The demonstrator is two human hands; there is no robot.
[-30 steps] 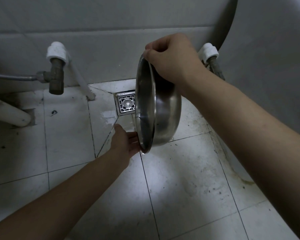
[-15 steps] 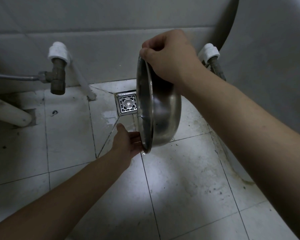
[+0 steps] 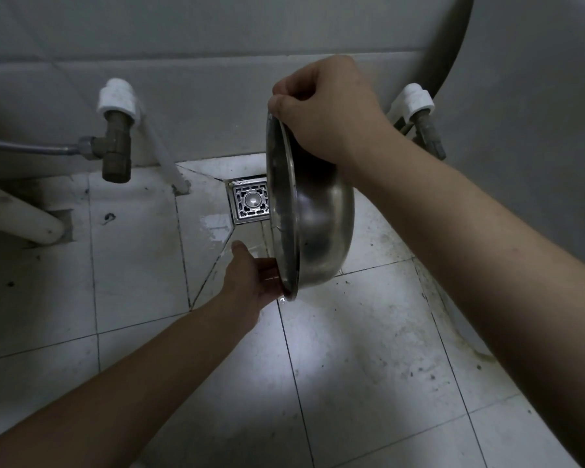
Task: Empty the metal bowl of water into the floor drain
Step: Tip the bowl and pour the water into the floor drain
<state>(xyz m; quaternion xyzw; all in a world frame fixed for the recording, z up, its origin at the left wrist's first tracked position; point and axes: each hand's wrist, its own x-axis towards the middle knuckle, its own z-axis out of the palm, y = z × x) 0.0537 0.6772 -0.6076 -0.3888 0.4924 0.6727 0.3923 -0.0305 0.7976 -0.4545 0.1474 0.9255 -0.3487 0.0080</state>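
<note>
Plainly, the metal bowl (image 3: 318,224) is tipped on edge, almost vertical, mouth facing left toward the floor drain (image 3: 250,201), its rim overlapping the drain's right side from this view. It hangs clear of the tiled floor (image 3: 368,349), just in front of the wall base. The right hand (image 3: 328,109) pinches the top of the rim, thumb and fingers curled closed over the metal, taking the weight from above. The left hand (image 3: 254,275) sits under the bottom of the rim, fingers loosely spread and cupped against the lower edge; likely it steadies the tilt and guides the last runoff. A small bright drop (image 3: 283,299) shows just below the lowest point of the rim; whether any water remains inside I cannot tell, since the interior is turned away. A wet patch (image 3: 218,226) lies on the tile just left of the drain, which suggests most of the pour is done. Judged stage: draining the final drips. Outward: a brass valve (image 3: 115,146) with a white fitting and a hose on the left wall, a second white fitting (image 3: 414,101) behind the right wrist, and a white pipe (image 3: 21,217) lying low at far left.
</note>
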